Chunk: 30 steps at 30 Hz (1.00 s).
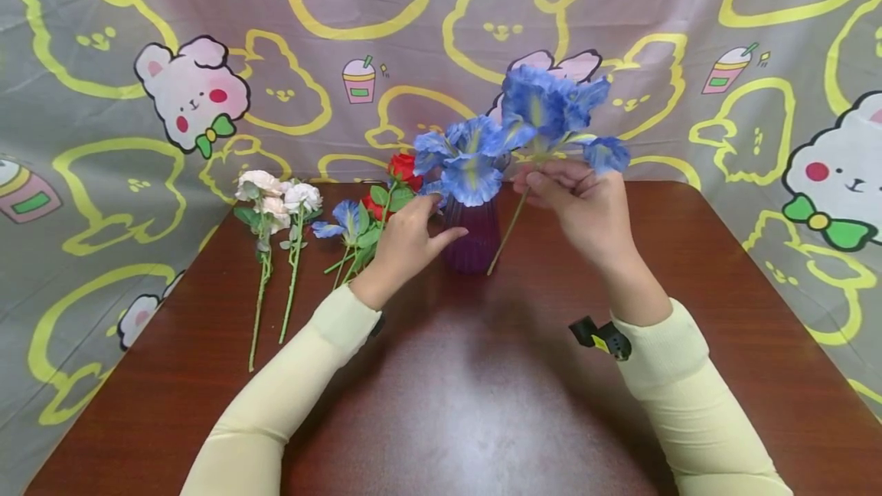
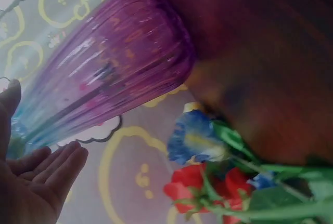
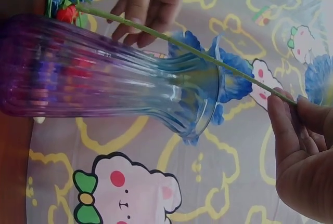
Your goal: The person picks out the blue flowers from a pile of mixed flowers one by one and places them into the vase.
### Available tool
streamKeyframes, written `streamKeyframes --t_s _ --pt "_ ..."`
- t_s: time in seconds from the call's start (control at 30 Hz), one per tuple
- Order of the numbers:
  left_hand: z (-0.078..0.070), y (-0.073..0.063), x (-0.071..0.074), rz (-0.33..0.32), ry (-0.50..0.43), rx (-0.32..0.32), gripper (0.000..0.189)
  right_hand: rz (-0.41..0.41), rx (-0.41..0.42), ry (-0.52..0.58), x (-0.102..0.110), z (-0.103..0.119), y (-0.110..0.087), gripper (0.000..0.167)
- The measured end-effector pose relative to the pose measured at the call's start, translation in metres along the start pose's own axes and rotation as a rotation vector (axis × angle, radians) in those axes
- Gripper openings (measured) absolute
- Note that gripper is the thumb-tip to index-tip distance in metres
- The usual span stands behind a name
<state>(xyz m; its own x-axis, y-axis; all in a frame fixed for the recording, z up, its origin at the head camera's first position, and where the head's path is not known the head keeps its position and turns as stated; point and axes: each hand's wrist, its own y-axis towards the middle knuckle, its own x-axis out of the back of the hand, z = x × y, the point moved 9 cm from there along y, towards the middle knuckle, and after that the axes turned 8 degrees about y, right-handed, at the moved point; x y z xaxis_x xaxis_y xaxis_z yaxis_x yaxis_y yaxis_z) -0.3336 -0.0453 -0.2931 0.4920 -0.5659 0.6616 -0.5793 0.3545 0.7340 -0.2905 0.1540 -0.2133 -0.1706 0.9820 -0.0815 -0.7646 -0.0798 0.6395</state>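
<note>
A ribbed vase, purple at the base and fading to pale blue at its flared mouth, stands upright on the table. One blue iris shows at its mouth, and a dark stem line runs inside the vase in the left wrist view. My right hand pinches the stem of another blue iris just below its bloom. That stem slants down along the outside of the vase. Beside the vase's neck is my left hand, thumb spread and fingers extended, holding nothing.
Left of the vase lie red roses and a blue iris with green leaves. Farther left, pale pink and white flowers lie on the brown table. A patterned cloth hangs behind.
</note>
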Motion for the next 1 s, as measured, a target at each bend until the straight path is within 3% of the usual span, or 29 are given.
streamKeyframes --t_s 0.27,0.47,0.6,0.77,1.0 --pt "0.019 0.001 -0.033 0.216 -0.089 0.213 0.083 -0.096 -0.04 0.051 0.014 -0.006 0.009 0.015" --pt "0.024 0.001 -0.047 0.3 -0.162 0.317 0.093 -0.162 -0.035 0.085 0.028 -0.008 0.017 0.013" --pt "0.025 0.003 -0.052 0.296 -0.205 0.328 0.096 -0.211 -0.047 0.09 0.039 -0.013 0.023 0.009" --pt "0.023 0.005 -0.056 0.28 -0.205 0.296 0.101 -0.269 -0.042 0.092 0.052 -0.018 0.029 0.012" --pt "0.026 0.0 -0.061 0.318 -0.197 0.311 0.101 -0.316 -0.054 0.136 0.062 -0.021 0.037 0.006"
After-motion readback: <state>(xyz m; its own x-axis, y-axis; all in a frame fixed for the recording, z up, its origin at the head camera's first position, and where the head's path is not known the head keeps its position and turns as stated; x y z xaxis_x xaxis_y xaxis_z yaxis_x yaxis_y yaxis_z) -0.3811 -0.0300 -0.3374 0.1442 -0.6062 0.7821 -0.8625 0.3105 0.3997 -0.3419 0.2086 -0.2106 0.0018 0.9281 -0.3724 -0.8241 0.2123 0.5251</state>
